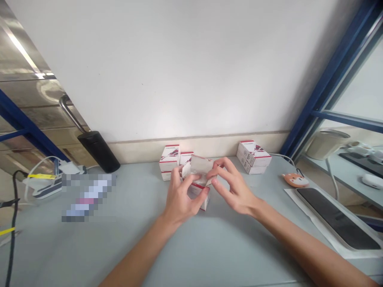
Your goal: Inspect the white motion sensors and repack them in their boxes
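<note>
Two hands meet over a small white red-trimmed box [199, 196] held just above the grey worktop [134, 247]. The left hand [182, 195] keeps a narrow grip around the box, while the right hand [236, 187] pinches a pale translucent flap [197, 167] at its top. More boxes [169, 159] stand stacked just behind.

A white wall [167, 67] rises at twelve o'clock above a beige baseboard [134, 152]; a blue window frame [330, 81] stands at two o'clock; a steel door [26, 67] stands at ten.
</note>
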A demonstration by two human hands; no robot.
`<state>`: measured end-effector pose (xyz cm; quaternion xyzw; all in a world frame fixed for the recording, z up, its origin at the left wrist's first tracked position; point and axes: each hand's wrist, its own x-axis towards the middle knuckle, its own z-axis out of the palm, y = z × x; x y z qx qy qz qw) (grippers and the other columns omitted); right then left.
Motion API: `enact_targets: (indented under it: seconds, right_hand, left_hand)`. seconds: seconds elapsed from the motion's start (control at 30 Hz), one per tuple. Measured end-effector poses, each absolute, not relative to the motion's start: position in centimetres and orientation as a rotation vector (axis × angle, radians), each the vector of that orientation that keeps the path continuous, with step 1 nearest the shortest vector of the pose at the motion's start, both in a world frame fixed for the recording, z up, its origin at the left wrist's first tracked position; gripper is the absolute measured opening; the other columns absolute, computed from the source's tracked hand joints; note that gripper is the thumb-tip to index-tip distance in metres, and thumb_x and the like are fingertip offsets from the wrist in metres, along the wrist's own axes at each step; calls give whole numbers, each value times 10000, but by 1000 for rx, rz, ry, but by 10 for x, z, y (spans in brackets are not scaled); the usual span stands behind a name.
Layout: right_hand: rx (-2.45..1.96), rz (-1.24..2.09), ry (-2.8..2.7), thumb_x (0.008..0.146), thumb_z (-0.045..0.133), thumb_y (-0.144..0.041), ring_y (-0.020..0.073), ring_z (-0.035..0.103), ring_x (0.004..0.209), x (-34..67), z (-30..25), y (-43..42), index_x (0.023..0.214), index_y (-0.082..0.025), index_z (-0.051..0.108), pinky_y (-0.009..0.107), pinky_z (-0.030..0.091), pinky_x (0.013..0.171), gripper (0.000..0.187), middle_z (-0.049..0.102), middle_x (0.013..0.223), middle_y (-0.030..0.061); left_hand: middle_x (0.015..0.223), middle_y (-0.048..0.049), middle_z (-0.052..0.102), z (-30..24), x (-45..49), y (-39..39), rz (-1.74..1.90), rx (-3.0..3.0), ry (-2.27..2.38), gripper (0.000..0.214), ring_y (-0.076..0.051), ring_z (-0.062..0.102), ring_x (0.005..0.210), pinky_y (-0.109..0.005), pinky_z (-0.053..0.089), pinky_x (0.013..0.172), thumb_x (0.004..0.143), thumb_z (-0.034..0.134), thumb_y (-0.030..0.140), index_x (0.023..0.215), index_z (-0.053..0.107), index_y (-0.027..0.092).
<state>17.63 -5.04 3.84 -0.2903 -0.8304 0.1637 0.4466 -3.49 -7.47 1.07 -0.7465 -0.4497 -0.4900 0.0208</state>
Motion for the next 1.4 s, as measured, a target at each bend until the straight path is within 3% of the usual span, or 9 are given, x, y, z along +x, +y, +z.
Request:
enact_targets:
  seconds: [0.13, 0.23, 0.37, 0.5, 0.67, 0.83, 1.1, 1.23, 1.4]
  right_hand:
    - [-791, 329, -1775, 1077, 445, -374, 226, 613, 977, 193, 38, -25, 1106, -247, 657, 392, 497, 901, 249, 638, 1043, 67]
    - [-1109, 260, -1776, 1038, 508, -368, 232, 629, 918, 207, 31, -5, 1086, -248, 675, 387, 494, 868, 210, 700, 1005, 57]
    - [-1336, 98, -2113, 930, 675, -357, 331, 621, 1106, 211, 1, 11, 1019, -235, 737, 468, 470, 964, 163, 766, 1022, 97]
    - [-1310, 85, -2115, 899, 683, -240, 325, 671, 966, 206, -11, 13, 927, -231, 756, 474, 514, 891, 79, 762, 830, 83]
    - [-1120, -20, -1849, 1038, 553, -321, 272, 704, 1064, 199, 37, -28, 1229, -253, 646, 472, 558, 951, 223, 751, 1173, 100]
    - [-371, -141, -1989, 878, 657, 11, 241, 746, 1070, 178, 62, -79, 1223, -267, 650, 408, 623, 915, 443, 777, 1213, 77]
    - [-638, 54, -2091, 946, 563, -9, 180, 758, 1024, 173, 51, -75, 1107, -259, 699, 306, 628, 842, 327, 779, 1176, 30]
    - [-606, -24, -2232, 968, 504, -10, 197, 759, 1001, 174, 57, -79, 1123, -254, 716, 349, 614, 846, 358, 782, 1182, 40]
    - [-575, -123, -2261, 1036, 518, -132, 257, 682, 1204, 182, 65, -69, 1312, -290, 672, 444, 557, 973, 353, 724, 1331, 77]
  left_hand:
    - [1085, -77, 496, 11, -34, -73, -1531, -2325, -1481, 212, -265, 607, 1073, -399, 575, 874, 918, 716, 405, 1037, 698, 229]
    - [1240, -102, 504, 9, -35, -75, -1555, -2430, -1468, 299, -256, 613, 1116, -384, 566, 892, 932, 708, 392, 1183, 645, 244]
    - [1312, -122, 536, 12, -39, -74, -1661, -2524, -1356, 461, -273, 577, 1219, -424, 521, 1005, 968, 646, 357, 1386, 484, 254]
    - [1200, -102, 555, 16, -44, -69, -1756, -2476, -1244, 370, -259, 571, 1151, -429, 508, 996, 973, 658, 364, 1286, 497, 250]
    - [1153, -60, 535, 5, -36, -67, -1910, -2319, -1232, 544, -244, 582, 1139, -421, 514, 990, 840, 856, 432, 1181, 463, 272]
    - [1104, -27, 519, -4, -18, -75, -2086, -2271, -1219, 543, -193, 627, 1015, -327, 550, 797, 834, 856, 323, 1116, 395, 288]
    - [1135, -24, 502, 1, -8, -79, -1946, -2231, -859, 643, -156, 646, 947, -332, 574, 782, 819, 838, 136, 1239, 380, 298]
    - [1148, -41, 499, 1, -12, -77, -1851, -2213, -837, 650, -179, 639, 991, -362, 582, 821, 819, 842, 154, 1274, 397, 285]
    - [1198, -63, 497, 3, -18, -75, -1774, -2169, -1004, 541, -227, 628, 1091, -419, 573, 910, 853, 834, 266, 1237, 454, 282]
